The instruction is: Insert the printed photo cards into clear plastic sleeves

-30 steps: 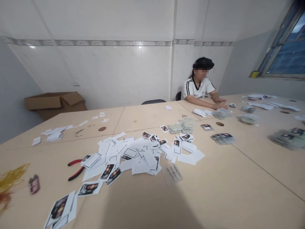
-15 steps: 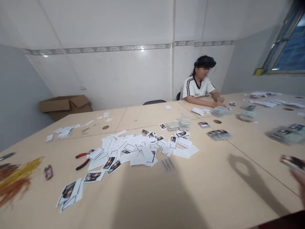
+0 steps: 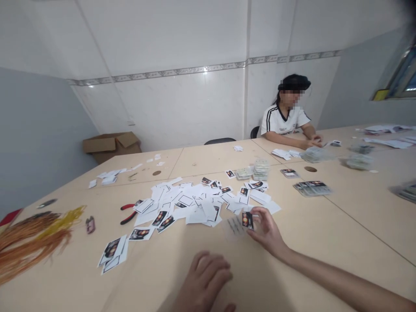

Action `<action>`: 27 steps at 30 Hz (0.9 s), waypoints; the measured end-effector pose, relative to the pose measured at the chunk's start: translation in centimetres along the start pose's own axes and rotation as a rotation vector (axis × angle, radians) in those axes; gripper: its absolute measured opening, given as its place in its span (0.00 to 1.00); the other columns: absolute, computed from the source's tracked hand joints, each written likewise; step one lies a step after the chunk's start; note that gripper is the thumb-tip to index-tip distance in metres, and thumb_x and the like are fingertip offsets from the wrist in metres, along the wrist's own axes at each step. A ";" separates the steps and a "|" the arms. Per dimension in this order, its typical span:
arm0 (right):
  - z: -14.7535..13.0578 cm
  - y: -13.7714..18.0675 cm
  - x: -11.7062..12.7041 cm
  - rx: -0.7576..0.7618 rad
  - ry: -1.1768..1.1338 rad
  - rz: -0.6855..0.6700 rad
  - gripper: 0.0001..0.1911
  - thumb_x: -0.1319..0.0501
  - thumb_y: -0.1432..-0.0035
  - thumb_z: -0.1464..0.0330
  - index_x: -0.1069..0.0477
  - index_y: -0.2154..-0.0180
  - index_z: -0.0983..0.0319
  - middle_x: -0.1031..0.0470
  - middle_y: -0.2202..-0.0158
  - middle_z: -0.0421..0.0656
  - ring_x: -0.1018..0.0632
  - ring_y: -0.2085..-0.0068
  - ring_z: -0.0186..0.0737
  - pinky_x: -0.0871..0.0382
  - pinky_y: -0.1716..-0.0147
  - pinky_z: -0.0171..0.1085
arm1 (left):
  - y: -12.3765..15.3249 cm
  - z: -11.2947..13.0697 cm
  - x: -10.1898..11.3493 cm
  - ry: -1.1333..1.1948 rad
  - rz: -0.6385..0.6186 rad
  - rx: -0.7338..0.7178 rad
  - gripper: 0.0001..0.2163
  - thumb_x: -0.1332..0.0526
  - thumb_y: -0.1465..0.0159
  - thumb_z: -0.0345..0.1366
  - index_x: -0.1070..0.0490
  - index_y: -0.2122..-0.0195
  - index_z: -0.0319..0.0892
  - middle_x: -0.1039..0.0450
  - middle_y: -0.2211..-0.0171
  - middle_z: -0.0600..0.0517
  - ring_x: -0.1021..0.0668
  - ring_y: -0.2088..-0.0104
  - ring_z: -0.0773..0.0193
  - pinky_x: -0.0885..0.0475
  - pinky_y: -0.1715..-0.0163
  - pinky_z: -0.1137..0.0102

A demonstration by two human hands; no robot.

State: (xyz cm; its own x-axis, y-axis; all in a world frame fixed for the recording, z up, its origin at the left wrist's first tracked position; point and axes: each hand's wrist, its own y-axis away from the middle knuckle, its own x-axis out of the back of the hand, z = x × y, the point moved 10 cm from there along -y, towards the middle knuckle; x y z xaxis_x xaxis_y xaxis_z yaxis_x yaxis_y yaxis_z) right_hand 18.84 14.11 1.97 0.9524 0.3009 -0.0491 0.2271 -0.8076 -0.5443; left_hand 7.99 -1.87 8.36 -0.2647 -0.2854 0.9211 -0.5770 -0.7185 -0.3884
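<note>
My right hand (image 3: pixel 268 232) reaches in from the right and pinches a small dark printed card (image 3: pixel 247 220) between thumb and fingers. The card is at the right end of a clear plastic case (image 3: pixel 233 227) lying on the table, with several thin dark pieces visible in it. I cannot tell whether card and case are joined. Lower down, my left hand (image 3: pixel 204 279) hovers with loosely bent fingers, its thumb apart, and nothing visible in it. Just beyond both hands spreads a heap of white paper slips and printed cards (image 3: pixel 195 206).
Red-handled pliers (image 3: pixel 128 213), a pink clipper-like tool (image 3: pixel 90 225) and orange and yellow strands (image 3: pixel 42 234) lie left. Stacked clear cases (image 3: pixel 261 169) and a row of carded packs (image 3: pixel 312 188) stand farther back. A person (image 3: pixel 287 115) sits across the table (image 3: pixel 325 242).
My right hand has come from the right edge with the card to the clear case. My left hand has entered at the bottom. The view has swung slightly left.
</note>
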 end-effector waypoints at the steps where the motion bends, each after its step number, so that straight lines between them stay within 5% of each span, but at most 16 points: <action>1: 0.3 -0.2 -0.1 0.003 -0.009 0.013 0.23 0.38 0.57 0.68 0.44 0.58 0.55 0.41 0.60 0.44 0.32 0.59 0.41 0.33 0.62 0.40 | -1.1 -1.4 -0.5 -0.011 0.001 0.069 0.15 0.45 0.47 0.37 0.36 0.58 0.42 0.30 0.59 0.48 0.31 0.56 0.60 0.39 0.52 0.61; 5: 0.0 -0.6 -0.6 0.046 -0.010 -0.014 0.23 0.38 0.56 0.70 0.45 0.58 0.54 0.42 0.60 0.43 0.32 0.58 0.40 0.32 0.63 0.39 | -3.8 -5.7 -4.9 -0.080 -0.091 0.175 0.31 0.43 0.52 0.47 0.46 0.49 0.37 0.41 0.48 0.39 0.42 0.47 0.47 0.52 0.49 0.47; 9: -0.4 -0.6 -1.1 0.051 0.005 -0.060 0.23 0.38 0.56 0.71 0.45 0.58 0.55 0.42 0.59 0.44 0.32 0.58 0.41 0.32 0.63 0.40 | -4.3 -8.8 -8.1 -0.082 -0.151 0.259 0.32 0.44 0.52 0.47 0.49 0.48 0.36 0.44 0.46 0.38 0.47 0.44 0.45 0.60 0.50 0.42; 17: 0.6 -0.7 -0.7 -0.007 -0.012 -0.009 0.24 0.37 0.58 0.71 0.45 0.59 0.57 0.42 0.59 0.44 0.32 0.58 0.41 0.33 0.62 0.39 | -4.0 -9.4 -7.3 0.084 -0.014 0.341 0.26 0.42 0.54 0.35 0.46 0.53 0.37 0.35 0.55 0.40 0.40 0.47 0.48 0.65 0.49 0.42; 27: -0.4 0.5 -1.7 -0.008 -0.035 -0.058 0.26 0.37 0.59 0.76 0.44 0.58 0.56 0.43 0.59 0.43 0.33 0.57 0.41 0.34 0.61 0.37 | -2.3 -11.7 -6.9 0.645 0.261 0.491 0.29 0.41 0.57 0.25 0.48 0.52 0.42 0.44 0.53 0.45 0.37 0.51 0.55 0.35 0.55 0.60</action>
State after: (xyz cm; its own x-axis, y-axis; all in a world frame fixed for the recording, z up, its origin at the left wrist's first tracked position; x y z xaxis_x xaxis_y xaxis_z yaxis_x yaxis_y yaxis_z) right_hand 17.43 12.98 2.07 0.9301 0.3644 -0.0468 0.2832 -0.7924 -0.5403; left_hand 2.11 9.14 2.58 -0.8171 -0.1703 0.5508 -0.0751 -0.9158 -0.3945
